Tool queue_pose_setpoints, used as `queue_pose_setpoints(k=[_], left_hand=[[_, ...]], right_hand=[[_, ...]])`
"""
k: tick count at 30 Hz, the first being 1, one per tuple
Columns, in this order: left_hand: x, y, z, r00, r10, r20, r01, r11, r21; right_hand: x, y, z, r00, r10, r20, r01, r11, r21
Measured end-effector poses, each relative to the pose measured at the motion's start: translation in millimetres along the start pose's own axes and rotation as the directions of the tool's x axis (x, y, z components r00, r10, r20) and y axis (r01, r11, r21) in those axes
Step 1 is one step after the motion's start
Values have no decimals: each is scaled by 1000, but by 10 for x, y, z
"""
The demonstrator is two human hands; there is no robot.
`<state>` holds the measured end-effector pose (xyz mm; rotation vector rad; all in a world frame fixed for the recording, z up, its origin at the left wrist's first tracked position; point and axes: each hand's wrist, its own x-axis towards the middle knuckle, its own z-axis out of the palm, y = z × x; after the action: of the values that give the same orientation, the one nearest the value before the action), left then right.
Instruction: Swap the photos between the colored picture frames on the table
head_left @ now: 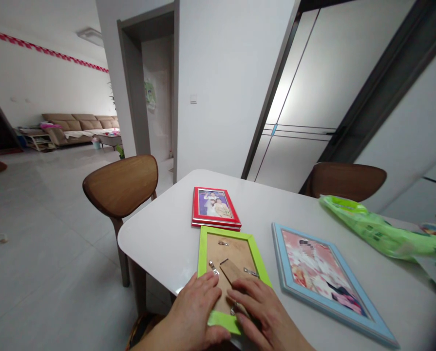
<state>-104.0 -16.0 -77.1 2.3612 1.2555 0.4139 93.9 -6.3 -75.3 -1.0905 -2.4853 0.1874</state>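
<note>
A lime-green picture frame (260,258) lies face down on the white table, its brown backing board (225,248) up. Small metal clips (223,243) and a hinged support leg (229,270) show on the board. My left hand (198,309) grips the frame's lower left side, fingers over the board and thumb by the bottom edge. Bent over the leg and the lower right of the board is my right hand (259,309). Its fingertips are close to the bottom clip (234,309), and its thumb is hidden.
Beyond the green frame lie stacked red picture frames (236,214) with a photo on top. To the right is a light-blue framed picture (349,287). A green plastic bag (382,234) lies behind it. Wooden chairs (121,185) stand around the table (159,243).
</note>
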Motion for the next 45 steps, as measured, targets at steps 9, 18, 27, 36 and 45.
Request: queue_pose_setpoints(k=[9, 18, 27, 36, 45], left_hand=[[-31, -17, -41, 991, 105, -79, -109, 993, -52], [-15, -29, -31, 992, 94, -84, -100, 993, -65], [-36, -67, -18, 995, 101, -18, -101, 994, -27], [-38, -57, 21, 999, 11, 32, -10, 999, -33], [-48, 19, -53, 1000, 10, 25, -10, 999, 33]], right_hand=[[579, -53, 128, 982, 165, 96, -167, 986, 5], [575, -52, 154, 981, 68, 180, -49, 993, -110], [847, 255, 152, 943, 330, -46, -332, 942, -53], [1129, 617, 283, 840, 538, -70, -543, 836, -86], [1180, 686, 268, 758, 643, -112, -646, 763, 8]])
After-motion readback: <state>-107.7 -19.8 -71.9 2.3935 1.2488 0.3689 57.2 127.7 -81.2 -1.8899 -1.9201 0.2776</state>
